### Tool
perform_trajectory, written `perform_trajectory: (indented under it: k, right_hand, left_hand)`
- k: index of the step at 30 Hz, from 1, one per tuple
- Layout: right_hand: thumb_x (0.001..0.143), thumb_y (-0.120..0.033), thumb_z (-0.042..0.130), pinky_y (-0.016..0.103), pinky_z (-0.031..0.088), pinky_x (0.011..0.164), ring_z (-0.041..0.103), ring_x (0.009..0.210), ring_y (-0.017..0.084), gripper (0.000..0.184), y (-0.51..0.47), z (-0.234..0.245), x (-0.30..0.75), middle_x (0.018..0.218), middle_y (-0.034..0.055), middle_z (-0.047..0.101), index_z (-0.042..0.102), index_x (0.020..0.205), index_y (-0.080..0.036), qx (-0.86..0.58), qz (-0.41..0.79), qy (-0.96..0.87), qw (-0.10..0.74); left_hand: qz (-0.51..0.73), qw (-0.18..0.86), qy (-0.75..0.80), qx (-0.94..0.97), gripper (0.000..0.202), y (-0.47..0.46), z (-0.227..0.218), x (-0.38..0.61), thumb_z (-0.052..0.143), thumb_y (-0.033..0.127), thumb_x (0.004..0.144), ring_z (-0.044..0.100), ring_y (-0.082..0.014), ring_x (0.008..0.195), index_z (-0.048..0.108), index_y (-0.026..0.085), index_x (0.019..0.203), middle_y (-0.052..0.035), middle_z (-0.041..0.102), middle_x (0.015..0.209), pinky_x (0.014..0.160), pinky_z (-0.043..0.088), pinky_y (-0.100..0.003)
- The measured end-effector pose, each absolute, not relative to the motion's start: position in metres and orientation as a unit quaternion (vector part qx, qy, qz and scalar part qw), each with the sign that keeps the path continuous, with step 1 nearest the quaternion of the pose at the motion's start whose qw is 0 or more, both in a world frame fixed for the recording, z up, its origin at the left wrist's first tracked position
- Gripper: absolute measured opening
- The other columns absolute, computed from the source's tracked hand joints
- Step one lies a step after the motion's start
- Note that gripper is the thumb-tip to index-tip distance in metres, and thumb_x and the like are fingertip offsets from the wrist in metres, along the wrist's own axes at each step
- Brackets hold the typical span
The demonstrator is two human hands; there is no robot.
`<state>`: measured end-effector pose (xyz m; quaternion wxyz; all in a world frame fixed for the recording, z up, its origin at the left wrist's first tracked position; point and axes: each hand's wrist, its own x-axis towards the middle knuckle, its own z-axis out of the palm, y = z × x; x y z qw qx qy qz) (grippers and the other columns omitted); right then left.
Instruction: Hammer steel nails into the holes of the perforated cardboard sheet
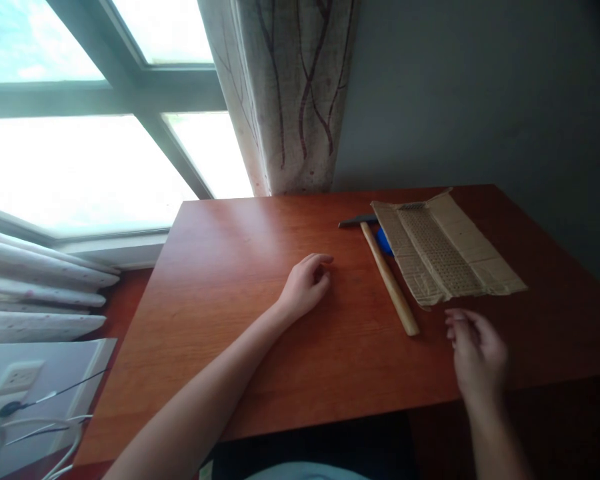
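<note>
My left hand (306, 285) rests on the wooden table with its fingers loosely curled and a gap between thumb and fingers. It holds nothing. To its right lies a hammer (391, 287), its pale wooden handle slanting toward me and its dark head at the far end. A sheet of brown cardboard (445, 250) with a textured middle strip lies just beyond my right hand (477, 350). That hand is above the near part of the table, fingers bent in against the thumb, with no object visible in it. A blue thing (384, 241) shows partly from under the cardboard's left edge.
The reddish-brown table (220, 287) reaches to a grey wall (455, 93) and a patterned curtain (300, 100). Bright windows (90, 167) stand at the left. Down at lower left are a wall socket (20, 379) and white cables (73, 437). The table's near edge borders my lap.
</note>
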<state>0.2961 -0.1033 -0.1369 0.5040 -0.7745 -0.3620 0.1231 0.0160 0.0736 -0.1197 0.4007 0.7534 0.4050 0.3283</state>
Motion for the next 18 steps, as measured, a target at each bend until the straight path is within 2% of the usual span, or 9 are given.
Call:
perform_trajectory:
  k: [4,6,8,11,13,15,18]
  right_hand:
    - [0.095,-0.044,0.058,0.028,0.050,0.064,0.061,0.071,0.016,0.027,-0.095,-0.110,0.218,0.088,0.0057,0.068,0.070,0.097,-0.020,-0.678,0.291,-0.464,0.489]
    - [0.099,-0.042,0.053,0.027,0.051,0.065,0.063,0.076,0.016,0.026,-0.069,-0.094,0.182,0.093,0.0059,0.068,0.069,0.102,-0.022,-0.595,0.384,-0.527,0.470]
    - [0.097,-0.044,0.055,0.027,0.051,0.071,0.064,0.083,0.017,0.028,-0.033,-0.085,0.153,0.094,0.0067,0.069,0.070,0.098,-0.021,-0.542,0.434,-0.573,0.435]
    - [0.092,-0.061,0.053,0.024,0.042,0.050,0.054,0.055,0.012,0.048,0.025,-0.087,0.123,0.063,0.0016,0.059,0.060,0.070,-0.019,-0.490,0.536,-0.489,0.484]
    - [0.088,-0.070,0.052,0.024,0.039,0.043,0.050,0.047,0.011,0.055,0.056,-0.096,0.112,0.056,-0.0005,0.055,0.054,0.066,-0.020,-0.441,0.622,-0.435,0.478]
    - [0.085,-0.073,0.053,0.023,0.036,0.040,0.047,0.042,0.010,0.058,0.075,-0.105,0.108,0.051,-0.0014,0.052,0.051,0.062,-0.020,-0.404,0.661,-0.436,0.459]
    - [0.086,-0.072,0.053,0.023,0.033,0.037,0.045,0.039,0.010,0.059,0.081,-0.114,0.110,0.048,-0.0016,0.051,0.052,0.060,-0.020,-0.389,0.666,-0.449,0.452]
  left_hand:
    - [0.371,0.466,0.400,0.696,0.019,0.070,-0.122,0.006,0.058,0.023,0.089,0.068,-0.0184,0.085,0.071,0.014,0.100,-0.0096,0.073,0.098,0.079,0.054,-0.029]
    - [0.401,0.507,0.391,0.655,0.022,0.068,-0.120,0.005,0.060,0.031,0.091,0.068,-0.0194,0.088,0.071,0.014,0.098,-0.0095,0.074,0.094,0.082,0.054,-0.030]
    - [0.414,0.555,0.373,0.618,0.028,0.068,-0.116,0.005,0.061,0.040,0.093,0.068,-0.0184,0.083,0.070,0.013,0.094,-0.0073,0.072,0.084,0.080,0.055,-0.029]
    - [0.417,0.634,0.349,0.550,0.042,0.070,-0.110,0.001,0.056,0.053,0.095,0.059,-0.0129,0.054,0.064,0.014,0.084,0.0019,0.056,0.057,0.058,0.052,-0.024]
    - [0.434,0.657,0.346,0.511,0.046,0.076,-0.109,-0.004,0.053,0.057,0.095,0.050,-0.0102,0.042,0.055,0.016,0.074,0.0059,0.046,0.048,0.046,0.044,-0.022]
    - [0.447,0.657,0.344,0.501,0.048,0.082,-0.109,-0.009,0.053,0.058,0.095,0.051,-0.0104,0.041,0.048,0.018,0.069,0.0054,0.048,0.047,0.045,0.043,-0.021]
    - [0.422,0.651,0.340,0.532,0.047,0.087,-0.112,-0.015,0.048,0.059,0.097,0.057,-0.0125,0.045,0.052,0.017,0.076,0.0029,0.055,0.051,0.048,0.047,-0.022]
